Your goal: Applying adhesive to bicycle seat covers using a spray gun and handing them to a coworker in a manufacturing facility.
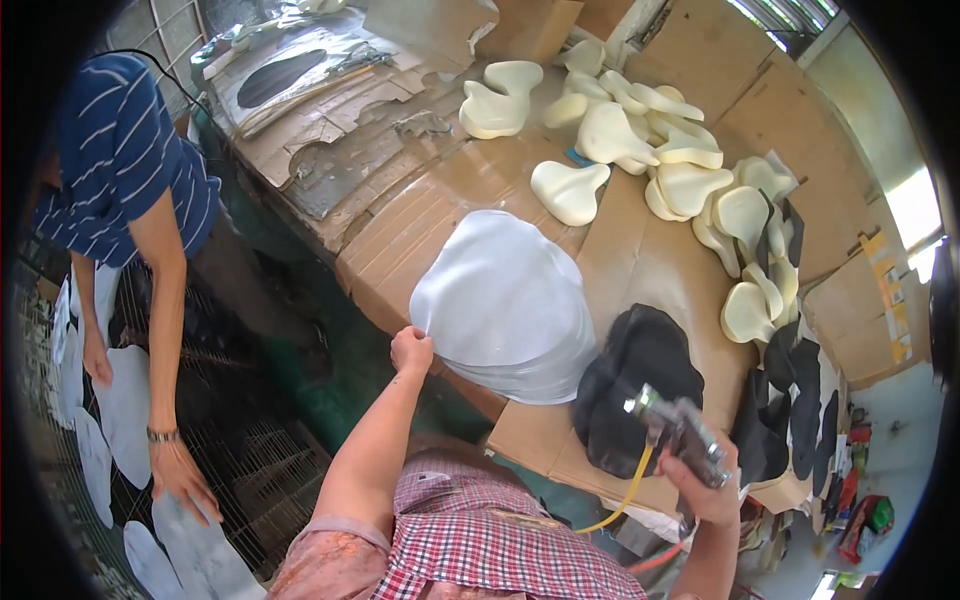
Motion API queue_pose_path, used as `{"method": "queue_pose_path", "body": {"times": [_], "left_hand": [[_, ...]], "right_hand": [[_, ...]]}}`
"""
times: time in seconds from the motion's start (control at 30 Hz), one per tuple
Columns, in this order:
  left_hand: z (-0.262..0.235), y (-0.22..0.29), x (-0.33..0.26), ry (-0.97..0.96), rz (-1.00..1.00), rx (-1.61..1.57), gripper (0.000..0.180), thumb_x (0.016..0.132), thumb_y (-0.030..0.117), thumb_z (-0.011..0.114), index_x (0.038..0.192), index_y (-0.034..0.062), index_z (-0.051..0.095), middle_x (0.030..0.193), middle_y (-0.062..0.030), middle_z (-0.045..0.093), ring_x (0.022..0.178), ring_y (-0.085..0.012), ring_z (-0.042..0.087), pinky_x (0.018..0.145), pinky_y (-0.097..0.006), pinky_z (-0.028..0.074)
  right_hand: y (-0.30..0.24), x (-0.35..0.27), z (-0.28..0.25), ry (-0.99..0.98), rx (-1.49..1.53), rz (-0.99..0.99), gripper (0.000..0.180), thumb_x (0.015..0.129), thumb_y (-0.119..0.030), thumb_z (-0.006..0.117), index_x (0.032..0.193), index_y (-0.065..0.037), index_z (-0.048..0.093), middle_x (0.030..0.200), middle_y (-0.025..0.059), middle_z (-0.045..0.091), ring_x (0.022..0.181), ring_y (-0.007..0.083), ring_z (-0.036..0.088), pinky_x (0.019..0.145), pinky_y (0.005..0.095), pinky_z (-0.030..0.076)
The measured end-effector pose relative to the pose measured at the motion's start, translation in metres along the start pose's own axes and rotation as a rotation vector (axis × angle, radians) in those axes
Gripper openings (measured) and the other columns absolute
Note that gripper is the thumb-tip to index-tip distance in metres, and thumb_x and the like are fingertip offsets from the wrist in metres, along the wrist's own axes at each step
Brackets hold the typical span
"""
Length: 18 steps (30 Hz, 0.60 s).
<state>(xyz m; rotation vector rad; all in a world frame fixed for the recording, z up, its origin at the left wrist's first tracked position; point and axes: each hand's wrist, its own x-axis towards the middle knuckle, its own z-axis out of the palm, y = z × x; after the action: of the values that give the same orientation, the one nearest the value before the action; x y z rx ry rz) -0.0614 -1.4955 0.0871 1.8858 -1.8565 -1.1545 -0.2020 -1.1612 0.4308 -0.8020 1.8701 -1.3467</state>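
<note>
My left hand [411, 350] is closed in a pinch on the left edge of a stack of white, rounded fabric pieces [500, 290]. The stack lies on the cardboard-covered table [640, 265], its layers fanned at the near edge. Gripped in my right hand [708, 485] is a metal spray gun [688, 440], blurred by motion, with its nozzle pointing left. It hovers over the near right part of a pile of black, rounded pieces [640, 365]. A yellow hose [630, 495] runs down beside the gun.
Cream foam bicycle-saddle pads [690, 190] are heaped at the back right. More black pieces [795, 390] hang over the table's right edge. At the left, a co-worker in a striped blue shirt [135, 150] reaches toward pale pieces [195, 545] on a wire rack [265, 475].
</note>
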Motion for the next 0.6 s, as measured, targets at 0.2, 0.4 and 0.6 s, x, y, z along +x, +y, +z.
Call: {"method": "queue_pose_path", "body": {"times": [0.2, 0.4, 0.6], "left_hand": [[0.005, 0.002, 0.006, -0.109, -0.264, -0.64, 0.017, 0.072, 0.002, 0.066, 0.088, 0.0028, 0.06, 0.084, -0.0093, 0.063, 0.074, -0.0226, 0.062, 0.066, -0.035, 0.053], [0.012, 0.006, 0.005, -0.059, -0.441, -0.946, 0.032, 0.077, -0.003, 0.06, 0.106, 0.0033, 0.051, 0.098, -0.0107, 0.058, 0.079, -0.0222, 0.06, 0.064, -0.037, 0.054], [0.009, 0.019, -0.005, -0.151, -0.343, -0.876, 0.035, 0.075, -0.002, 0.059, 0.11, 0.0019, 0.055, 0.099, -0.0087, 0.059, 0.084, -0.0215, 0.061, 0.059, -0.032, 0.055]], "right_hand": [[0.002, 0.002, -0.015, -0.053, -0.097, -0.04, 0.057, 0.076, 0.002, 0.066, 0.128, 0.006, 0.044, 0.092, 0.0074, 0.06, 0.075, 0.0116, 0.057, 0.066, 0.0235, 0.047], [0.016, -0.035, -0.013, -0.064, -0.049, 0.031, 0.057, 0.075, 0.004, 0.066, 0.128, 0.003, 0.046, 0.095, 0.0097, 0.062, 0.08, 0.0131, 0.058, 0.072, 0.025, 0.047], [0.02, -0.048, -0.023, -0.049, 0.055, 0.076, 0.058, 0.075, 0.005, 0.065, 0.129, 0.006, 0.044, 0.091, 0.0115, 0.06, 0.08, 0.0166, 0.059, 0.073, 0.0285, 0.05]]}}
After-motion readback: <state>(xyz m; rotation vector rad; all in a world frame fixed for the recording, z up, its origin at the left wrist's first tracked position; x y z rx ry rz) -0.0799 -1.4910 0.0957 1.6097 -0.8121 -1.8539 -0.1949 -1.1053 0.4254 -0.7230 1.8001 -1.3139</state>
